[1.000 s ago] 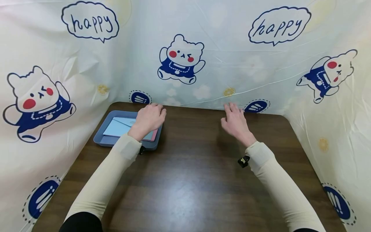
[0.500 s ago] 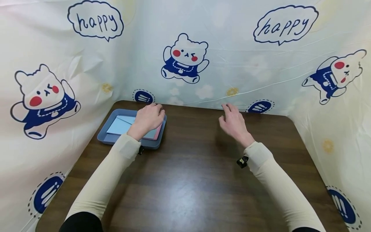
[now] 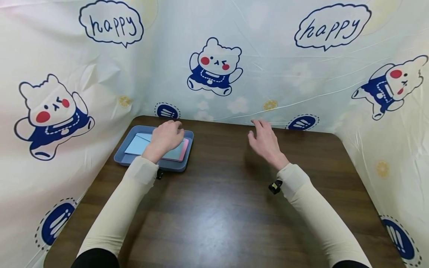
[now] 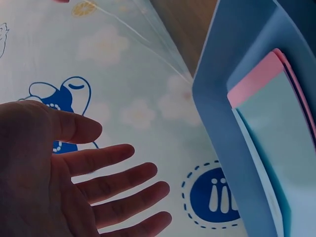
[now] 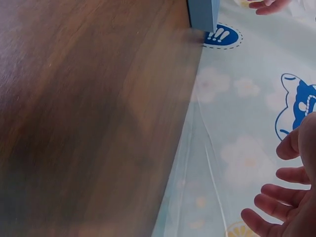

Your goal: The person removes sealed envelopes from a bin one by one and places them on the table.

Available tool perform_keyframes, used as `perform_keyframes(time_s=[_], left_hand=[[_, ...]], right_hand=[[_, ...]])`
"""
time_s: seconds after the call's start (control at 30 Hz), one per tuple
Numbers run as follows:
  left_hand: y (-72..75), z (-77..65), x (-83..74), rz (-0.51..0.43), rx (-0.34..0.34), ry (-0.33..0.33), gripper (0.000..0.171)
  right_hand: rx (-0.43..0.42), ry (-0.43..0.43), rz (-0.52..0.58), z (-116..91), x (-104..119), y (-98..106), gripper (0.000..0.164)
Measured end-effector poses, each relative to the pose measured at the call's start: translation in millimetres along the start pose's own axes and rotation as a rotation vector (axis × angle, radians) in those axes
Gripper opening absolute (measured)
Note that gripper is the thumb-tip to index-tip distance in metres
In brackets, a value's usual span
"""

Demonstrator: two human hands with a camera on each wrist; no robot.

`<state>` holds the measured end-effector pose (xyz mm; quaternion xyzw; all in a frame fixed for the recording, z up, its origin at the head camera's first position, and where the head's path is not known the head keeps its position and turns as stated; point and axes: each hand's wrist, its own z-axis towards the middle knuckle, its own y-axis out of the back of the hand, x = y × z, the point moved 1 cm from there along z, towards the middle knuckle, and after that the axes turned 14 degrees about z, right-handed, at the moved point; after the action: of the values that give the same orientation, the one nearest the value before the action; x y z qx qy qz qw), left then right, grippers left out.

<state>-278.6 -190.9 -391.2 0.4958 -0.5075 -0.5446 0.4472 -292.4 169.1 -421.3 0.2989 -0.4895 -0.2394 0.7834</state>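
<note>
A blue tray [image 3: 124, 160] stands at the table's back left. Inside lie stacked envelopes: a pale blue envelope [image 3: 135, 145] with a pointed flap, and a pink one [image 3: 184, 149] whose edge peeks out at the right. My left hand [image 3: 164, 139] hovers over the tray, hiding part of the stack, and its relaxed fingers hold nothing. The left wrist view shows those spread fingers apart from the tray wall [image 4: 213, 129] and the envelopes [image 4: 269, 118]. To the right, my right hand [image 3: 265, 141] floats over the back of the table, fingers loosely extended and holding nothing.
The brown wooden table [image 3: 214, 208] is bounded at the back and sides by a hanging printed cloth [image 3: 275, 70] with bears and "happy" bubbles. A small black camera [image 3: 275, 187] sits on the right wrist.
My left hand has shifted slightly left over the tray, uncovering more of the pink edge. The right hand has drifted a little left. The head view has turned slightly.
</note>
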Motion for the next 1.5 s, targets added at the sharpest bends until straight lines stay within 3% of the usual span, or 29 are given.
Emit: perform_keyframes(time_s=[0.37,0.63,0.83,0.97,1.3,1.5], left_hand=[[-7.1,0.2,21.2,-0.026,0.017,0.034,0.047],[2.3,-6.2,42.3,-0.048,0.013,0.101,0.050],[7.9,-7.8,58.6,-0.058,0.014,0.129,0.052],[9.1,-5.9,70.3,-0.067,-0.001,0.137,0.052],[-1.5,1.8,112.7,-0.122,0.125,0.144,0.057],[3.4,9.7,132.1,-0.195,0.163,0.126,0.061]], right_hand=[[-0.021,-0.066,0.153,2.1,15.8,-19.6,0.053],[0.002,-0.068,0.308,11.6,37.8,-46.2,0.052],[0.021,-0.139,0.468,12.5,52.0,-62.7,0.052],[0.040,-0.171,0.512,13.3,60.9,-72.3,0.050],[0.095,-0.279,0.681,13.3,100.1,-91.7,0.046],[0.136,-0.327,0.758,15.9,112.8,-112.6,0.045]])
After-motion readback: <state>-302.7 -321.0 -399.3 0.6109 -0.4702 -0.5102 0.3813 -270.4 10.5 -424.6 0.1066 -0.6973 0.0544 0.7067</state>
